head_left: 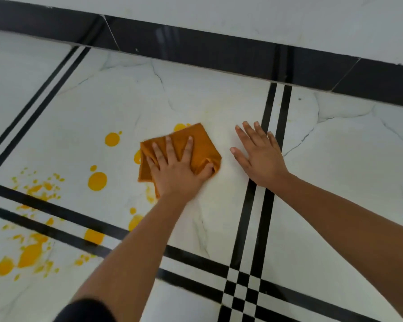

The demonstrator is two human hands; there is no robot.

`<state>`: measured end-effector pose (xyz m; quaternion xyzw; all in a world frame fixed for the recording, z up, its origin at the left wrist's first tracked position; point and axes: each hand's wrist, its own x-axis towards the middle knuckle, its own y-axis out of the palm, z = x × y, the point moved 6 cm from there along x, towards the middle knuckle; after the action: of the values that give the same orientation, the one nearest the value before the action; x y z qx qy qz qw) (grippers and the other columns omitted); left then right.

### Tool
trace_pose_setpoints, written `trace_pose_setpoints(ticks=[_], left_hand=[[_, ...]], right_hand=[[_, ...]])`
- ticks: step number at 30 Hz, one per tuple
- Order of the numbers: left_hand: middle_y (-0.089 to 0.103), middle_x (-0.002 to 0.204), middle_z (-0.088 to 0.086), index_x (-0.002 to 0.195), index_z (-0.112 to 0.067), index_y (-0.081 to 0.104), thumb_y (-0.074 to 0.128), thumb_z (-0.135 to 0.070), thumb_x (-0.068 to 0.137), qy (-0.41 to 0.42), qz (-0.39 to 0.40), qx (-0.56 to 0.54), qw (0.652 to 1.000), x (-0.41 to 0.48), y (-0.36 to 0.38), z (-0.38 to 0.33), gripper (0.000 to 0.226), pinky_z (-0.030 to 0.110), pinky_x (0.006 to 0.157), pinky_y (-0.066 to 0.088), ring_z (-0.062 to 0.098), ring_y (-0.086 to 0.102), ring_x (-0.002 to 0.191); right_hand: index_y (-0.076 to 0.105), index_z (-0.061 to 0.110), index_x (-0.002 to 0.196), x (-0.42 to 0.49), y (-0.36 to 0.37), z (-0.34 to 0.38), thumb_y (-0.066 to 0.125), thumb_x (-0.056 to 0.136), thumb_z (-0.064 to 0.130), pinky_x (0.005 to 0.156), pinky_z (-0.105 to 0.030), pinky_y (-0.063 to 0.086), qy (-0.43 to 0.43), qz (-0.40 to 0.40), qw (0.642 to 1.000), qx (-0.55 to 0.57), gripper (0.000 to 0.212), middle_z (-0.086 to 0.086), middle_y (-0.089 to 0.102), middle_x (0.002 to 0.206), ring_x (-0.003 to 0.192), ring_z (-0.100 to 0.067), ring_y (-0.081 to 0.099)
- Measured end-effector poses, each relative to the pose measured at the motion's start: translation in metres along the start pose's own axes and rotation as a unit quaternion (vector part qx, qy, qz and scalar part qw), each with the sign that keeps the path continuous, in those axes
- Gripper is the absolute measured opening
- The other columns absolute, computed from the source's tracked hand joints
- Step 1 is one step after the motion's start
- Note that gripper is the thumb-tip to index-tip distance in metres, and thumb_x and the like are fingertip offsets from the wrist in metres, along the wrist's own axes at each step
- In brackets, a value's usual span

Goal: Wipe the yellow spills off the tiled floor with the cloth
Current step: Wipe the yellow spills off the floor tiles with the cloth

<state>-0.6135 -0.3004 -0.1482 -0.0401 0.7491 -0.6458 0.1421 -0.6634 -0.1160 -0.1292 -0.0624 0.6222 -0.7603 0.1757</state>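
While most of the yellow spills (pixel 97 181) lie at about eight to nine o'clock from the working hand, the wipe, I judge, has to travel that way, toward the left and lower left of the tiled floor (pixel 116 101). One round blot sits just beside the cloth (pixel 196 145) at nine o'clock, a splattered cluster well apart at eight, and one spot peeks from under the cloth's far edge at twelve. The cloth, orange and folded, runs its long axis from seven to one o'clock. The left hand (pixel 177 168) presses flat on it, fingers spread, thumb tucked against its right edge, and is the nearer to the spills. At three o'clock, the right hand (pixel 258 154) rests spread on bare tile, holding nothing.
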Motion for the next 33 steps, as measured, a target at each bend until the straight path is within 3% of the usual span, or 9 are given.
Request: trace_pose_setpoints(ticks=[3,7,11,16,20,24,28,30,33], left_hand=[[-0.008,0.157,0.008,0.142,-0.048,-0.008,0.013,-0.084,0.07,0.048,0.001,0.039,0.998,0.009,0.001,-0.001,0.084,0.056,0.111,-0.009,0.039,-0.013,0.141],[-0.009,0.157,0.009,0.145,-0.046,-0.004,0.02,-0.083,0.074,-0.029,0.024,-0.015,0.999,0.068,-0.017,0.008,0.083,0.06,0.111,-0.007,0.04,-0.014,0.14],[-0.006,0.158,0.004,0.141,-0.052,-0.007,0.014,-0.086,0.068,0.13,0.007,0.045,0.99,0.042,-0.001,0.0,0.083,0.056,0.11,-0.007,0.037,-0.012,0.141],[-0.006,0.158,0.005,0.144,-0.049,-0.004,0.017,-0.082,0.074,0.03,0.014,0.002,0.999,0.081,-0.016,0.008,0.08,0.056,0.111,-0.006,0.038,-0.011,0.141],[0.004,0.158,0.004,0.141,-0.053,0.003,0.016,-0.082,0.068,0.149,-0.02,0.025,0.988,0.021,-0.001,0.027,0.08,0.056,0.111,0.001,0.036,-0.003,0.143],[0.006,0.158,0.005,0.142,-0.051,0.004,0.014,-0.083,0.067,0.02,-0.009,-0.002,1.0,0.035,-0.015,0.053,0.083,0.054,0.113,-0.001,0.037,-0.002,0.143],[-0.001,0.158,0.004,0.141,-0.051,-0.005,0.013,-0.082,0.07,0.09,-0.004,0.006,0.996,-0.04,0.004,0.049,0.08,0.054,0.111,-0.006,0.035,-0.011,0.142],[-0.008,0.158,0.001,0.137,-0.052,-0.016,0.012,-0.083,0.07,0.081,0.028,0.008,0.996,-0.058,0.007,0.058,0.079,0.053,0.111,-0.009,0.032,-0.017,0.142],[-0.007,0.158,-0.002,0.139,-0.05,-0.016,0.017,-0.083,0.07,0.06,0.034,-0.021,0.997,-0.063,0.001,0.06,0.083,0.05,0.111,-0.011,0.029,-0.015,0.142]], right_hand=[[0.005,0.025,0.149,0.017,0.001,-0.004,0.018,0.097,0.051,0.115,-0.036,-0.004,0.013,-0.008,1.0,-0.001,0.06,0.0,0.003,0.159,0.145,-0.018,-0.005],[0.006,0.025,0.149,0.026,0.006,0.001,0.016,0.096,0.052,0.116,-0.038,-0.004,0.014,-0.014,1.0,0.007,0.06,0.0,0.004,0.159,0.146,-0.018,-0.004],[0.007,0.026,0.149,0.038,0.006,0.008,0.011,0.09,0.055,0.114,-0.037,-0.006,-0.004,-0.011,1.0,0.023,0.066,0.001,0.004,0.159,0.146,-0.019,-0.004],[0.008,0.027,0.149,0.036,0.009,0.028,0.009,0.089,0.056,0.113,-0.034,-0.009,-0.037,0.0,0.999,0.02,0.066,0.002,0.003,0.158,0.145,-0.017,-0.006],[0.006,0.027,0.149,0.034,0.014,0.04,0.008,0.089,0.056,0.114,-0.034,-0.007,-0.053,0.019,0.998,0.018,0.067,0.001,0.003,0.159,0.145,-0.017,-0.006],[0.008,0.026,0.149,0.027,0.021,0.065,0.009,0.09,0.055,0.115,-0.035,-0.005,-0.07,0.024,0.997,0.032,0.066,0.001,0.005,0.158,0.146,-0.018,-0.004],[0.014,0.022,0.149,0.02,0.02,0.08,0.015,0.094,0.053,0.116,-0.038,0.0,-0.067,0.031,0.995,0.059,0.063,-0.002,0.01,0.158,0.146,-0.02,0.001],[0.021,0.019,0.148,0.011,0.021,0.09,0.025,0.097,0.049,0.116,-0.039,0.004,-0.073,0.037,0.994,0.066,0.059,-0.005,0.016,0.157,0.145,-0.021,0.007],[0.033,0.015,0.143,0.003,0.016,0.109,0.04,0.094,0.047,0.112,-0.039,0.021,-0.073,0.037,0.993,0.09,0.06,-0.011,0.035,0.147,0.136,-0.027,0.027]])
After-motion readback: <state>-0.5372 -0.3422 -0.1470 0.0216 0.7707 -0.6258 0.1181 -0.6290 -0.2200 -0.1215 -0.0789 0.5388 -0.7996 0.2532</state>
